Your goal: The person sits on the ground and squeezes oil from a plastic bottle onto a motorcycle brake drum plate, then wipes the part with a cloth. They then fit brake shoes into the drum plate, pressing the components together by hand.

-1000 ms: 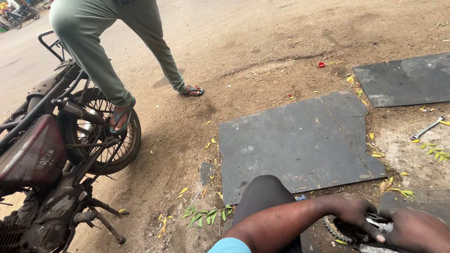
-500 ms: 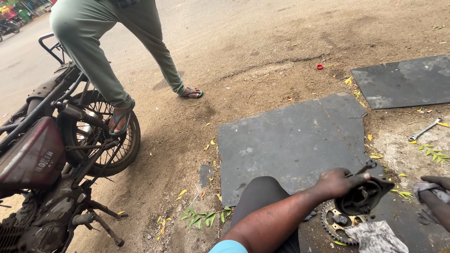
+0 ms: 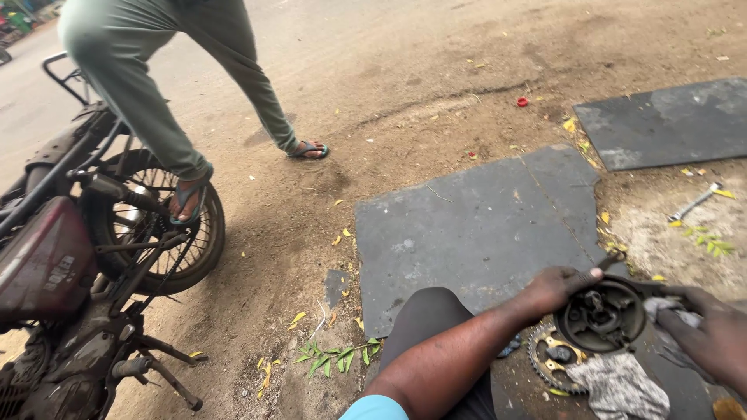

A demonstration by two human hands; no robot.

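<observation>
- Head view: my left hand point(image 3: 554, 286) grips the upper left rim of a round black drum point(image 3: 603, 316), fingers curled over its edge, seemingly to steady it and keep it tilted up toward me.
- My right hand point(image 3: 712, 336) comes in from the right edge of the picture, fingers closed on a grey cloth point(image 3: 671, 309) pressed to the drum's right side, I judge so it can wipe the part.
- The drum sits low over the ground near the front right corner of the big dark mat point(image 3: 475, 233), partly over a toothed sprocket point(image 3: 551, 359) that lies flat below it. A second crumpled rag point(image 3: 618, 386) lies just beside the sprocket, close at hand.
- My knee point(image 3: 432, 319), in dark trousers, rests at the mat's front edge.
- A smaller mat point(image 3: 669, 124) lies well apart at the far right; a spanner point(image 3: 695, 202) lies on the dirt between the mats' right ends.
- At the left stands a motorcycle point(image 3: 70, 272). Another person stands astride its wheel point(image 3: 167, 222), one sandalled foot point(image 3: 187, 201) on it, the other foot point(image 3: 307, 149) planted on the ground, perhaps to brace the bike.
- Yellow and green leaves point(image 3: 331, 359) lie scattered on the dirt.
</observation>
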